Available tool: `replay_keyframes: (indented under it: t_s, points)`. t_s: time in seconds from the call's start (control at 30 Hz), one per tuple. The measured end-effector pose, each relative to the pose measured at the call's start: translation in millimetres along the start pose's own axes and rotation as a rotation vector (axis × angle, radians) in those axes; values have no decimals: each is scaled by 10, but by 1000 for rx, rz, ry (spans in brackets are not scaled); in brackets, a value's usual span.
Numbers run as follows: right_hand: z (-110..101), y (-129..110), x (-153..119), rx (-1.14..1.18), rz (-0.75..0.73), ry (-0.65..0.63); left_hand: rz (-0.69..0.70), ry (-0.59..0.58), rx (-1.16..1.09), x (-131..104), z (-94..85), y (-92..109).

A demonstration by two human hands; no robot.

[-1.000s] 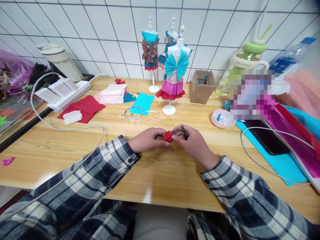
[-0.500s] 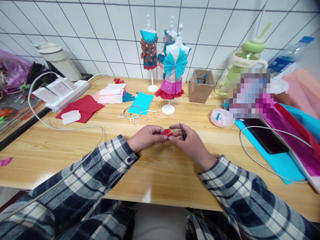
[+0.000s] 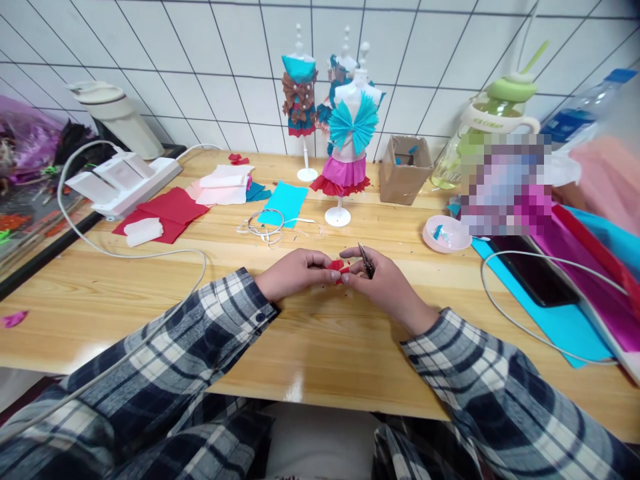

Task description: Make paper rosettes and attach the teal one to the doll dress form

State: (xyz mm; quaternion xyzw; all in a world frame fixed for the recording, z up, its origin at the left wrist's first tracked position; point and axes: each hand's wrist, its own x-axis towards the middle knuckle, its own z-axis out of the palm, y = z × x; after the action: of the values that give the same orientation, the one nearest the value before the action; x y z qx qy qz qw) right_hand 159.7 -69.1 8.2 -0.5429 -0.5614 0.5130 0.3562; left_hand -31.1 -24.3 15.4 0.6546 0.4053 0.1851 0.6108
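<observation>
Just above the wood table [image 3: 310, 333], both hands meet at a small piece of red crepe paper [image 3: 337, 266]. My left hand [image 3: 296, 272] pinches its left side between thumb and fingers. On the other side my right hand [image 3: 384, 280] has thumb and fingertip closed on the paper too. Small dark metal scissors [image 3: 367, 259] are tucked in the right hand, their tips pointing up and away; their handles are mostly covered by the fingers. Beyond the hands stands a white mini dress form [image 3: 360, 83] with a turquoise pleated paper bow, magenta skirt and red ruffle.
Several dressed forms [image 3: 299, 100] stand by the tiled wall. A turquoise paper sheet [image 3: 283, 204], coiled wire [image 3: 265, 225] and red paper [image 3: 167, 213] lie left of centre. Rightward are a cardboard box [image 3: 404, 177], pink bowl [image 3: 447, 239] and phone [image 3: 535, 277]. A white cable [image 3: 135, 257] crosses the left side.
The red paper has turned slightly between the fingertips and shows a different fold. Both hands keep their grip, and the whole view has shifted a little.
</observation>
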Motion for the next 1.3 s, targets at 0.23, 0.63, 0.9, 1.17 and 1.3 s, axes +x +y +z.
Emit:
replay_keyframes:
  t_s: [0.23,0.63,0.9,1.17,1.3]
  points:
    - [-11,9,-5,15,-6,7,-31,85,-179,28,24,-95]
    - [182,84,-90,-49,-41,-140,-33,236,-621,63,13,-104]
    - [191,47,-102,-100,-69,-182,-33,213,-578,49,32,-74]
    - [203,56,-86,-55,-79,-189,-27,217,-568,49,39,-76]
    - [201,53,-88,-75,-71,-188,-30,212,-564,53,37,-76]
